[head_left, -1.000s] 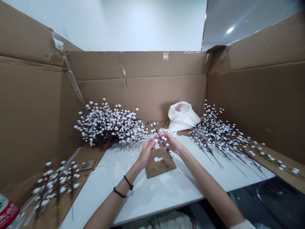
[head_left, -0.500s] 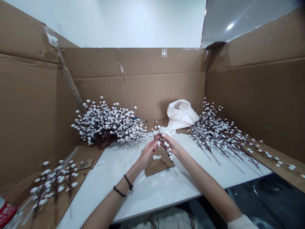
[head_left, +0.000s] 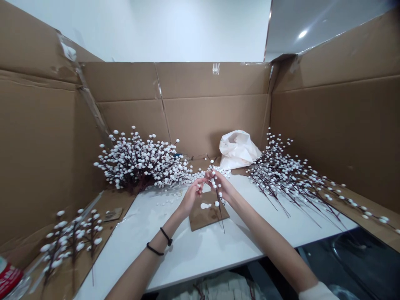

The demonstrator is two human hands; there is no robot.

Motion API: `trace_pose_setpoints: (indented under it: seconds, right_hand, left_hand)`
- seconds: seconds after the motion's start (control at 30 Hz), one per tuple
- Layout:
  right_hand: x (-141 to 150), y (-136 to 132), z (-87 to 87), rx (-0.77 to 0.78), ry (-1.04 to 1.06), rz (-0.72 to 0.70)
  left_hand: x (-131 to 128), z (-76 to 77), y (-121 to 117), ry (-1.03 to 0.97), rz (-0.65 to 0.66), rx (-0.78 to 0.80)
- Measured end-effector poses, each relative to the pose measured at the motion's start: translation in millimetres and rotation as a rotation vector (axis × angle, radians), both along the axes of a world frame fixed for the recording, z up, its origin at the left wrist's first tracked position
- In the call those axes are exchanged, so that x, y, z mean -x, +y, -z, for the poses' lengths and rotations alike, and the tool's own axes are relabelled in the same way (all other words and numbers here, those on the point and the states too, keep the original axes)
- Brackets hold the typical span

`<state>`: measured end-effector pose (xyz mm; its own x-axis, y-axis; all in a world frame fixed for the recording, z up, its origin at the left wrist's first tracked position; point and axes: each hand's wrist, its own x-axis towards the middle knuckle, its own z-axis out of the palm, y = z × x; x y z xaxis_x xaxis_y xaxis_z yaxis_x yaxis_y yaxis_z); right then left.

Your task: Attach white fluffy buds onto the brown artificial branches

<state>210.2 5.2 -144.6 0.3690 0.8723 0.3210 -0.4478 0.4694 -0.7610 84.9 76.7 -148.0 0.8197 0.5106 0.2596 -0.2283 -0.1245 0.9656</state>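
Note:
In the middle of the head view, my right hand [head_left: 222, 186] is closed around a berry branch [head_left: 218, 196], a thin dark stem with white balls along it. The branch stands nearly upright, its bare stem end pointing down. My left hand [head_left: 191, 197] is just left of it, fingers bent together in a pinch close to the right fingertips; whatever is between them is too small to make out. Below both hands lies a brown cardboard piece [head_left: 200, 221] with a white patch [head_left: 205, 206] on it. Loose white balls [head_left: 223, 171] lie behind the hands.
A dense bunch of white-berry branches [head_left: 140, 160] stands at back left. More branches [head_left: 281, 175] lie at right, beside a white bag [head_left: 238, 150]. Several short sprigs [head_left: 75, 237] and a red-labelled bottle [head_left: 9, 277] are at left. Cardboard walls [head_left: 215, 116] surround the white table [head_left: 175, 266].
The branch has turned more upright, its lower end swinging left. My left hand has shifted slightly left and its fingers have moved up toward the right fingertips.

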Motion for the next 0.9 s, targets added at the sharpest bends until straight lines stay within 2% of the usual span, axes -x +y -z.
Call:
trace_pose_setpoints:
  seconds: [0.17,0.33,0.47,0.63,0.77,0.9]
  right_hand:
    - [-0.8,-1.1,-3.1,-0.074,0.081,-0.040]
    - [5.3,-6.8,-7.7,0.059,-0.050,0.029]
    - [10.8,-12.3,-11.1,0.053,-0.161,0.018]
    - [9.4,-10.3,-4.5,0.072,-0.201,-0.037]
    - [9.6,-8.5,0.2,0.089,-0.216,-0.072]
    - [12.7,-10.7,-2.3,0.087,-0.205,-0.089]
  left_hand:
    - [2.5,-2.9,-3.8,-0.006,-0.066,-0.110]
    - [7.0,-7.9,-1.7,-0.080,-0.152,-0.086]
    - [7.4,-10.2,2.8,-0.127,-0.100,-0.009]
    - [6.4,-8.5,2.3,-0.172,-0.013,0.107]
    - [7.5,-8.0,1.1,-0.153,-0.003,0.059]
    - [8.0,-9.7,0.7,-0.182,-0.111,-0.012]
